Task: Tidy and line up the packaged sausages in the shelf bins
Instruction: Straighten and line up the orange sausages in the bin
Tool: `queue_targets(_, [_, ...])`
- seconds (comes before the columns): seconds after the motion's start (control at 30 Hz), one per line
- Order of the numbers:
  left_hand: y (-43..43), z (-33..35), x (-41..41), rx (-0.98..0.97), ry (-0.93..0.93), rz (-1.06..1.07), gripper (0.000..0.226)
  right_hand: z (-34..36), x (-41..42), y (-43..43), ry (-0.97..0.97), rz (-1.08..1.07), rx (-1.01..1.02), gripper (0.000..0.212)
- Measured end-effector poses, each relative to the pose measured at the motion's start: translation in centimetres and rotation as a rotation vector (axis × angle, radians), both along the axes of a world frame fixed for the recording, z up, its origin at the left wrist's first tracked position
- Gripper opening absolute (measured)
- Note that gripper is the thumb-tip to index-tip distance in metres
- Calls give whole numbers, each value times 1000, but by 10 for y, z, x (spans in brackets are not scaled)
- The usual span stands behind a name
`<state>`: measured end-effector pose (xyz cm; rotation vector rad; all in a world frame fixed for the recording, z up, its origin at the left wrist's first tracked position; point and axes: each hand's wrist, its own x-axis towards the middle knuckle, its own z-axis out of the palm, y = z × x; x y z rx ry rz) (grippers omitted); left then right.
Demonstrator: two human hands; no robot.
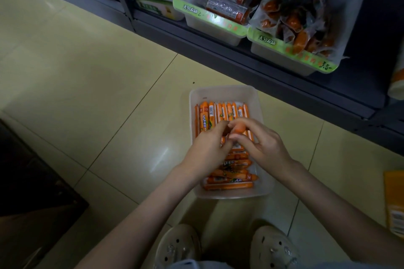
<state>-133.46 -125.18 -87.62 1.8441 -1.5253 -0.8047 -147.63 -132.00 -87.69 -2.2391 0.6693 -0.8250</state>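
A clear plastic bin stands on the floor tiles in front of me, filled with orange packaged sausages. Several sausages lie side by side in a row at its far end. Others lie crosswise in a loose pile at the near end. Both hands meet over the middle of the bin. My left hand and my right hand together pinch one orange sausage between their fingertips, just above the row.
A dark shelf runs across the top right and holds several bins of other packaged sausages. A dark block sits at the left. An orange package lies at the right edge. My shoes are below.
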Motion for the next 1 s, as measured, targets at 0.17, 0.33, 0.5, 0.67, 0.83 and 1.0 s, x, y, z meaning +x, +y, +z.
queue_targets(0.17, [-1, 3, -1, -53, -48, -19, 25, 0, 1, 0, -28, 13, 2, 27])
queue_targets(0.33, [-1, -31, 13, -90, -414, -127, 20, -13, -11, -11, 166, -82, 379, 15])
queue_targets(0.5, [5, -81, 4, 340, -662, -446, 39, -67, -29, -16, 1034, 52, 313, 8])
queue_targets(0.67, [-5, -94, 1, 399, -717, -468, 35, -80, -15, -21, 927, -66, 137, 35])
queue_targets(0.83, [-17, -90, 19, 243, -736, -360, 37, -98, 3, -42, 1088, -102, 174, 68])
queue_targets(1.0, [-18, -100, 37, 239, -878, -362, 60, -120, 23, -43, 1074, -279, 363, 85])
